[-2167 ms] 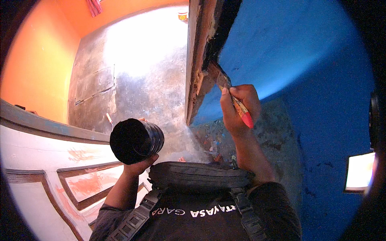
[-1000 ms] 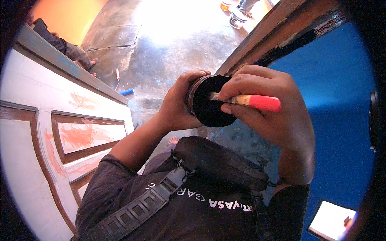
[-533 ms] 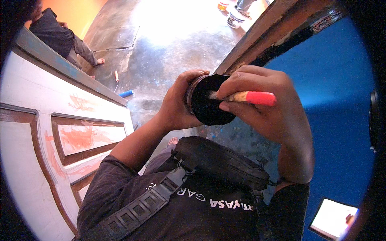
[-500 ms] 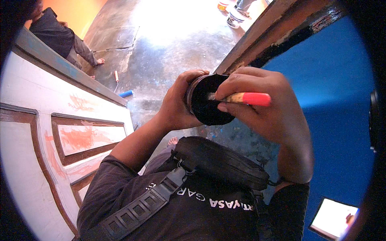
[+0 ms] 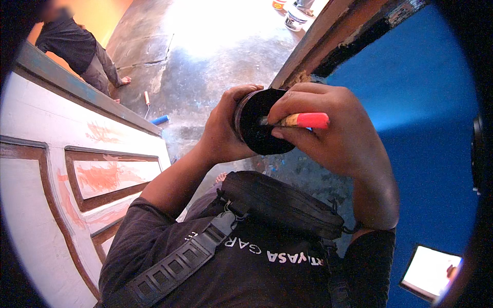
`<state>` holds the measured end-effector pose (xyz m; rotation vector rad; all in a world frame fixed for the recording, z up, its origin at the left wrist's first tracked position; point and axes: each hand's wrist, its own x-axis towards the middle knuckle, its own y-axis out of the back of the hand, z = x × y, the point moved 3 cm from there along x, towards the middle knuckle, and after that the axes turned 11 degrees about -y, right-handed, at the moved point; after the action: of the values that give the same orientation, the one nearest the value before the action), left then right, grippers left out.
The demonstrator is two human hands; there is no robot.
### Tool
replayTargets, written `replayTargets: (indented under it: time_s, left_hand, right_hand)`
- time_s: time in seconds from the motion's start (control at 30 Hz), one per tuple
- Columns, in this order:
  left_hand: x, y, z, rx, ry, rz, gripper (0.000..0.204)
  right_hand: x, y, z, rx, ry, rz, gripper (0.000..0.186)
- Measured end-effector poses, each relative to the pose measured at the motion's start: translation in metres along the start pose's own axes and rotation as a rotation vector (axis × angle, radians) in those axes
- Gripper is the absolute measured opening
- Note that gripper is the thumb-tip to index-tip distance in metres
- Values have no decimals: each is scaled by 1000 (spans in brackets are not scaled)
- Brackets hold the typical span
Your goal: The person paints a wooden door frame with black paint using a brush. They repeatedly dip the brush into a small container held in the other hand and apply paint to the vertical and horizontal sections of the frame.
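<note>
Head view, looking down the person's chest: the left hand (image 5: pixel 223 131) is wrapped around the side of a round black paint can (image 5: pixel 259 123), fingers curled over its rim, holding it up in front of the chest with its dark open mouth turned toward the camera. The right hand (image 5: pixel 334 136) is closed on a paintbrush with a red-and-tan handle (image 5: pixel 303 120); thumb and fingers pinch the handle, which lies roughly level, its red end pointing to the person's right and its other end reaching into the can's mouth. The bristles cannot be made out against the dark inside. Both hands meet at the can, the right one just beside and partly over its rim.

Below them a black zipped chest bag (image 5: pixel 280 205) hangs on a wide strap across a dark shirt. To the left lies a white panelled door with reddish trim (image 5: pixel 67 169). A blue wall (image 5: pixel 426 128) fills the right. Another person in dark clothes (image 5: pixel 77 49) stands on the grey concrete floor (image 5: pixel 205 56) at upper left, near a small paint roller (image 5: pixel 154 110).
</note>
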<state>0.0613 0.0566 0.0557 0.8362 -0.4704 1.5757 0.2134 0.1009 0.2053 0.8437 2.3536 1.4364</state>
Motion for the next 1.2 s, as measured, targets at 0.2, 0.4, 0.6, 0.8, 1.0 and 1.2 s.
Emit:
replayTargets:
  time_s: [0.2,0.4,0.6,0.8,1.0,1.2]
  left_hand:
    - [-2,-2,2,-4,-11,13,97]
    - [-6,-4,4,-50,33,26,96]
    - [-10,-1,7,43,128,9,94]
    - [-11,0,9,-20,222,40,93]
    - [-13,2,14,-74,240,53,94]
    - [-31,4,10,-62,198,62,93]
  right_hand:
    - [-5,7,-4,51,-16,22,20]
    - [-10,7,-5,114,-74,46,17]
    - [-18,21,16,574,-262,239,19]
    - [-20,13,61,973,-371,294,22]
    - [-24,5,70,1175,-388,325,22]
    - [-39,-4,53,1047,-372,417,22]
